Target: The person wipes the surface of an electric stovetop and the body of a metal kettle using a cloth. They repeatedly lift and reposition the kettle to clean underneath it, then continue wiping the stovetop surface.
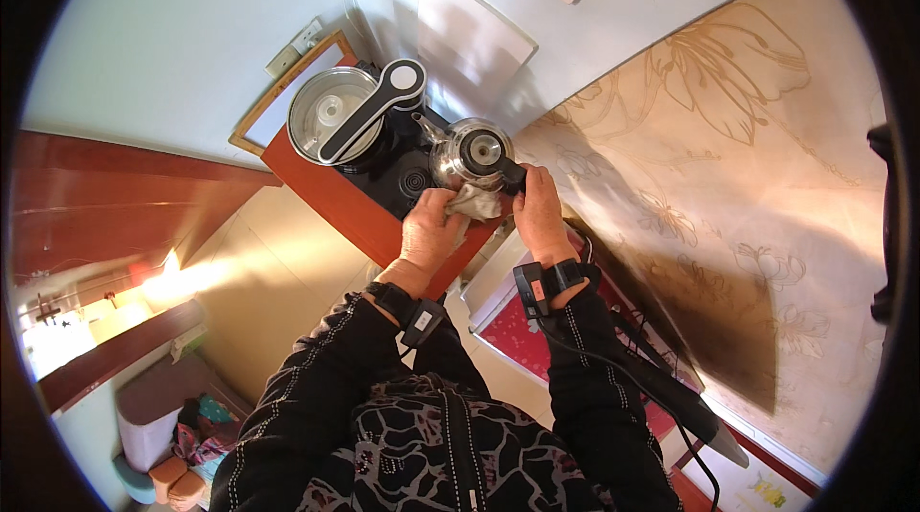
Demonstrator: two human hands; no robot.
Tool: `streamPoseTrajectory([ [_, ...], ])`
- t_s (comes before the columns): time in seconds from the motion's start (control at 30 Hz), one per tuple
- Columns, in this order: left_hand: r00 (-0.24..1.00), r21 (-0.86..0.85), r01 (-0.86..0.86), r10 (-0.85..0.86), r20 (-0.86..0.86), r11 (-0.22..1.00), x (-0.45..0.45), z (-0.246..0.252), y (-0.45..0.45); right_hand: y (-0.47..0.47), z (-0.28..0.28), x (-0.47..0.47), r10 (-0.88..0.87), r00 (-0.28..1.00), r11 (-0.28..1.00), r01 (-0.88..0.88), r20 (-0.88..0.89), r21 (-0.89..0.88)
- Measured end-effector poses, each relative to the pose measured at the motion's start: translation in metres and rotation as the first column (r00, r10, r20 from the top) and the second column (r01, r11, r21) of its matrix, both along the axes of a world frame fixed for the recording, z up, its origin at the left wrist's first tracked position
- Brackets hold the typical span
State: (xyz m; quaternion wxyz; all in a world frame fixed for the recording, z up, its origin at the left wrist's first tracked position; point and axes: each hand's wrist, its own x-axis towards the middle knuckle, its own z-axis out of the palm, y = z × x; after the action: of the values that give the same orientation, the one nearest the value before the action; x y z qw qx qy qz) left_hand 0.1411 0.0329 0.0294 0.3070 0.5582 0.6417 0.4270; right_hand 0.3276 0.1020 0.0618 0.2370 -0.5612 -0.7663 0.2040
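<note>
A glass teapot (471, 151) with a metal spout and a black-rimmed lid stands at the right end of a black electric tea stove (384, 185). My right hand (540, 209) grips its black handle (512, 174). In my left hand (429, 230) is a crumpled pale cloth (476, 202), pressed against the near side of the pot. Whether the pot's base rests on the stove or is slightly raised, I cannot tell. At the stove's left end sits a glass kettle (316, 117), under a black swing arm (370, 113) with a round white top.
The stove stands on a red-brown wooden table (309, 185) in the wall corner. Behind it are a wood-framed panel (251, 124) and wall sockets (295, 48). A pink-red cabinet (510, 329) is below right, beside a floral wall panel (690, 174). Cables hang from my wrist bands (413, 314).
</note>
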Motion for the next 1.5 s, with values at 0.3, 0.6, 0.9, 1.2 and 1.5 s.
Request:
streamPoseTrajectory([
  [0.3, 0.876, -0.282, -0.460, 0.483, 0.011, 0.842, -0.060, -0.017, -0.005, 0.003, -0.002, 0.001, -0.005, 1.000, 0.997, 0.007, 0.027, -0.071],
  [0.6, 0.981, -0.052, -0.194, 0.193, -0.033, 0.980, -0.008, -0.007, 0.017, 0.009, 0.003, -0.001, -0.003, 1.000, 0.985, 0.008, 0.031, -0.175],
  [0.9, 0.994, -0.397, 0.111, -0.106, 0.035, 0.911, 0.025, -0.033, -0.029, 0.010, 0.007, -0.005, 0.008, 1.000, 0.989, -0.008, 0.003, -0.145],
  [1.2, 0.939, -0.387, -0.104, 0.219, 0.266, 0.916, -0.005, -0.036, -0.030, 0.010, 0.007, -0.004, 0.010, 1.000, 0.989, -0.006, 0.024, -0.151],
  [1.5, 0.978, -0.458, -0.054, 0.140, 0.156, 0.887, 0.024, -0.023, -0.021, 0.012, 0.005, -0.001, 0.054, 0.998, 0.989, -0.052, 0.015, -0.139],
])
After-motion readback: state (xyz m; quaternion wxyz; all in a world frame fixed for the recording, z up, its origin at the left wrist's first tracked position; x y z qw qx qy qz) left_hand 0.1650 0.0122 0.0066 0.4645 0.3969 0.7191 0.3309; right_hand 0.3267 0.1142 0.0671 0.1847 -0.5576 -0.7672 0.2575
